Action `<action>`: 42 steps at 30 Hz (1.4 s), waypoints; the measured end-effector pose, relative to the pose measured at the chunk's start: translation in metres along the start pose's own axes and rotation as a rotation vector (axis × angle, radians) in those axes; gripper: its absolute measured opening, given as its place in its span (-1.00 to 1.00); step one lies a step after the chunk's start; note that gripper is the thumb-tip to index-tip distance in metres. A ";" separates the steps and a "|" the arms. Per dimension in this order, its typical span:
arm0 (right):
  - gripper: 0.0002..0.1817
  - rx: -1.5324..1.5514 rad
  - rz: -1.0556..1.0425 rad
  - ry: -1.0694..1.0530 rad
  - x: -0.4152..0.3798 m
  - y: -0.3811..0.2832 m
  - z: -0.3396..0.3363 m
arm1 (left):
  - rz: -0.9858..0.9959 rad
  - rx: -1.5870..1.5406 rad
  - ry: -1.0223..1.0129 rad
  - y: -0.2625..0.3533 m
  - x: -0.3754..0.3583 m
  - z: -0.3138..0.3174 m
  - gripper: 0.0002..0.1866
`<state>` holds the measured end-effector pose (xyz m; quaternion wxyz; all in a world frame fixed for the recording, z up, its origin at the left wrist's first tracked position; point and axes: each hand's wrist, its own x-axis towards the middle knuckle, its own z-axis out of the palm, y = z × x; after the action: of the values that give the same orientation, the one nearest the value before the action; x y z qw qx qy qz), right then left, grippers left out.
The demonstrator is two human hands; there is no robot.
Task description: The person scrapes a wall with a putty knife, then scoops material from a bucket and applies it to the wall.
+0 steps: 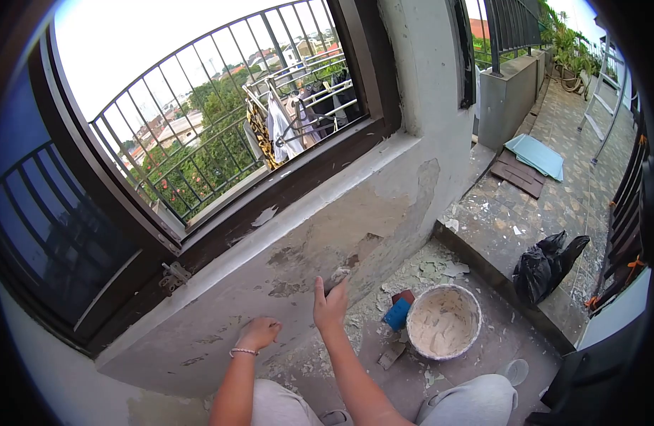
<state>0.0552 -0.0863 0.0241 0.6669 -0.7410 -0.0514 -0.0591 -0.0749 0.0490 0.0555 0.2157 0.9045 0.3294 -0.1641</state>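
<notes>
My right hand (330, 304) is raised against the wall (327, 227) below the window and grips a small putty scraper (338, 275), whose blade lies on the grey patched plaster. My left hand (257, 332), with a bead bracelet on the wrist, is closed into a loose fist and rests on the same wall lower left; nothing shows in it. The plaster around both hands is flaked and blotchy.
A white bucket of pale putty (444, 321) stands on the floor to the right, with a blue and red tool (398, 310) beside it and paint chips scattered around. A black bag (547, 264) lies on the raised tiled ledge. Window with metal bars (199, 128) above.
</notes>
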 end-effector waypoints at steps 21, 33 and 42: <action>-0.53 -0.387 0.063 -0.716 -0.124 0.106 -0.039 | -0.033 -0.077 -0.168 -0.005 -0.014 0.002 -0.50; -0.82 -0.630 0.275 -0.538 0.156 -0.127 -0.218 | 0.252 -0.169 -0.214 0.081 -0.038 0.004 -0.49; -0.69 -1.445 0.093 -1.070 0.156 -0.067 -0.268 | 0.432 0.072 -0.245 0.108 -0.037 0.014 -0.50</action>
<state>0.1937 -0.3463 0.1424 -0.0733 -0.9094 -0.2753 0.3029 -0.0319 -0.0521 0.0908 0.2519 0.9343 0.0938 -0.2341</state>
